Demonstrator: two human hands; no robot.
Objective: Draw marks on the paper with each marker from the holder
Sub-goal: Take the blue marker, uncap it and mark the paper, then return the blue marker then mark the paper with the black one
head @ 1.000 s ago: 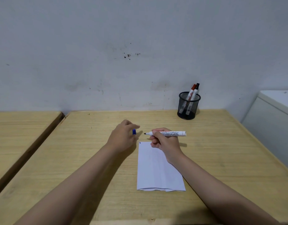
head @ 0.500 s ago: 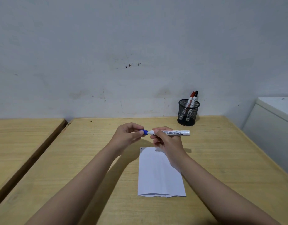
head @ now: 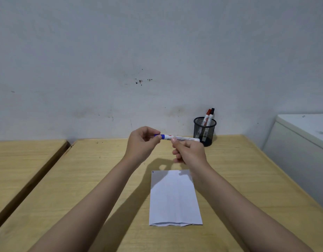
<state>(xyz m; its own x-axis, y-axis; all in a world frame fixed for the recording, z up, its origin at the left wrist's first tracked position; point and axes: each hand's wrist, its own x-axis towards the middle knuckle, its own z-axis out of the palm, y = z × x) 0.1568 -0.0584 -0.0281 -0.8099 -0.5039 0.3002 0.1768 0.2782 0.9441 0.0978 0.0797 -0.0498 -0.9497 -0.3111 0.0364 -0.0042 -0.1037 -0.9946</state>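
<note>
Currently held: one blue marker (head: 180, 138), level above the table (head: 84, 179), far of the paper (head: 173, 197); right hand (head: 190, 153) clamped round its white barrel, left hand (head: 141, 142) pinched on the blue cap (head: 161, 136) at the marker's left end. Paper: white, folded, flat near the person, one small dark mark at its far-left corner. Holder (head: 205, 130): black mesh cup, far right by the wall, containing a red marker (head: 207, 116) and a black marker (head: 211, 115), upright. Step judged: capping the blue marker. Next calls for seating the cap fully, returning the marker to the holder, then drawing another
</note>
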